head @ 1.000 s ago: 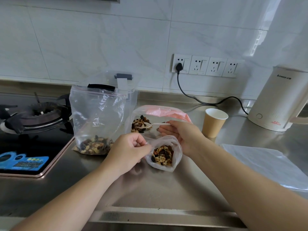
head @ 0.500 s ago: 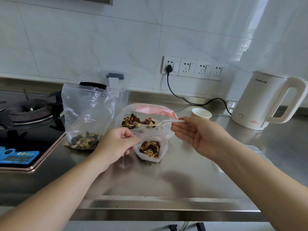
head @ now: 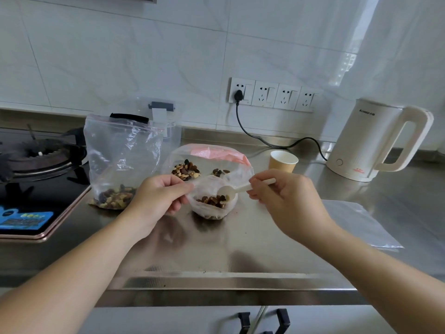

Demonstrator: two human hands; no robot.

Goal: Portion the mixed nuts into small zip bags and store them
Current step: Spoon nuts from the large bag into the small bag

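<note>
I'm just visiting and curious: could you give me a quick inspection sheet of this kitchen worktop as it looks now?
Surface: stainless steel counter, some dark crumbs near its front edge.
Job's things: small clear zip bag part-filled with nuts; large clear zip bag; pink-topped bag; white plastic spoon.
Clutter: paper cup; flat clear bags.
Hands: left hand pinches the small bag's rim; right hand holds the spoon.
Cables: black cord, plugged in.
Surroundings: white kettle; gas hob.

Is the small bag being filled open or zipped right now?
Open. The left hand holds the small bag by its rim, and the white spoon in the right hand sits over its mouth.
</note>
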